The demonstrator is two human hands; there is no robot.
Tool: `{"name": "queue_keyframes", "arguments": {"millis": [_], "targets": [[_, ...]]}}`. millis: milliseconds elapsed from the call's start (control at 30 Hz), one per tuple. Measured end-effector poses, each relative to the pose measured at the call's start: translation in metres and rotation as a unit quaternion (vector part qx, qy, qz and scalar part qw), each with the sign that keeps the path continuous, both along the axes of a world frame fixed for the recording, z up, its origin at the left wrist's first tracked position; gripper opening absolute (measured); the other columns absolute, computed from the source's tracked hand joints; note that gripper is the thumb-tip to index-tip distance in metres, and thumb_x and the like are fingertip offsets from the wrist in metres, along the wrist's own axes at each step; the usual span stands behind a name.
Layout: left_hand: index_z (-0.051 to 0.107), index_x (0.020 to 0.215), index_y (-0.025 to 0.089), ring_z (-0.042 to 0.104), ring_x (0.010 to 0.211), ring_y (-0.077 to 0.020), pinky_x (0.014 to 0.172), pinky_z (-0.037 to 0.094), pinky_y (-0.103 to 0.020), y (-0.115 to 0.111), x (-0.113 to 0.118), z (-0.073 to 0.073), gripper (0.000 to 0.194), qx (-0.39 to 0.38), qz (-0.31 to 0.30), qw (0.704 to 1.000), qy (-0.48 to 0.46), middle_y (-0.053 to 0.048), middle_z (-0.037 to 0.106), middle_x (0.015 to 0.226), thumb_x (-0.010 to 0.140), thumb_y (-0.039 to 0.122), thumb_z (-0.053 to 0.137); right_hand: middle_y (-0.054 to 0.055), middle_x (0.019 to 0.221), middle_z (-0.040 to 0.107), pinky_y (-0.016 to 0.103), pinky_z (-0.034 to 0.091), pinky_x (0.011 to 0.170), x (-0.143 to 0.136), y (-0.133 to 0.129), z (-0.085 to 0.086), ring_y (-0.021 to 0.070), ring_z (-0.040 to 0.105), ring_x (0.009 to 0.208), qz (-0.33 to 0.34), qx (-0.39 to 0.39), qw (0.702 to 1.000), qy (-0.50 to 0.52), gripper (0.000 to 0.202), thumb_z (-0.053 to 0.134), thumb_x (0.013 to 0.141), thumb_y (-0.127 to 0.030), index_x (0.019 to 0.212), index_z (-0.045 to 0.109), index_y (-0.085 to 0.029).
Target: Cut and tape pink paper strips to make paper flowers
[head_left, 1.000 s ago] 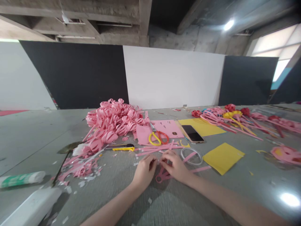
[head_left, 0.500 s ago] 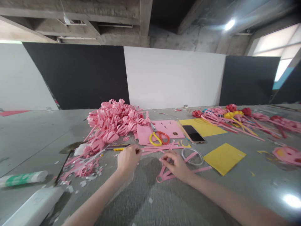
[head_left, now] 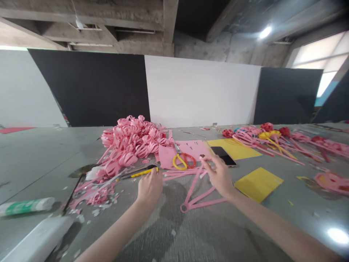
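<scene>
My left hand is closed low over the grey surface, beside a yellow-handled cutter; what its curled fingers hold, if anything, is hidden. With thumb and forefinger together, my right hand hovers over the edge of a pink sheet. A tiny pink bit shows at those fingertips, too small to name. Below it, several pink paper strips fan out from a small pink ring. Scissors with one yellow and one red handle lie on the pink sheet.
A heap of pink paper-strip balls rises at back left. A phone and a yellow sheet lie right. Further right are paper flowers. A green-and-white tube and a white box are left.
My right hand has moved up and away from the strips, toward the pink sheet, and now covers the clear ring. My left hand has shifted slightly left, closer to the cutter.
</scene>
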State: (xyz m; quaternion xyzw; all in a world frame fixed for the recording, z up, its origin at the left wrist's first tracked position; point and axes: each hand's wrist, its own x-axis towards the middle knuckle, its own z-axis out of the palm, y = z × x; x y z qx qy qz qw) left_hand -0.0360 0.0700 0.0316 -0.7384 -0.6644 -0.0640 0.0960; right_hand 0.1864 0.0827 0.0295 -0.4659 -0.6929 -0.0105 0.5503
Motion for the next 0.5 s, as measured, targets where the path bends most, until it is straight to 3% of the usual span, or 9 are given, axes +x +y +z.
{"name": "queue_keyframes", "arguments": {"millis": [200,367,500], "targets": [[0.059,0.085,0.016,0.06,0.072,-0.0188,0.059,0.044,-0.027,-0.036,0.034,0.001,0.026,-0.065,-0.107,0.992,-0.004,-0.009,0.057,0.088,0.073,0.007,0.038,0.005,0.087,0.064,0.034,0.041,0.079,0.036,0.011,0.031,0.0186,0.057,0.083,-0.029,0.054,0.997,0.035,0.018,0.047,0.08,-0.025,0.087,0.062,-0.02],[0.059,0.093,0.012,0.058,0.078,-0.0229,0.06,0.047,-0.031,-0.067,0.059,-0.01,0.03,-0.089,-0.185,0.978,0.019,-0.013,0.059,0.088,0.07,0.001,0.043,0.004,0.087,0.065,0.041,0.034,0.087,0.047,0.006,0.047,0.0191,0.058,0.083,-0.06,0.1,0.993,-0.006,0.018,0.049,0.077,-0.022,0.085,0.065,-0.021],[0.058,0.099,0.008,0.059,0.078,-0.0255,0.058,0.048,-0.033,-0.082,0.069,-0.024,0.031,-0.049,-0.223,0.972,0.055,-0.018,0.061,0.09,0.071,0.003,0.047,0.003,0.082,0.066,0.041,0.036,0.086,0.042,0.001,0.051,0.0194,0.058,0.081,0.014,0.032,0.999,-0.011,0.014,0.055,0.074,-0.027,0.08,0.066,-0.023]]}}
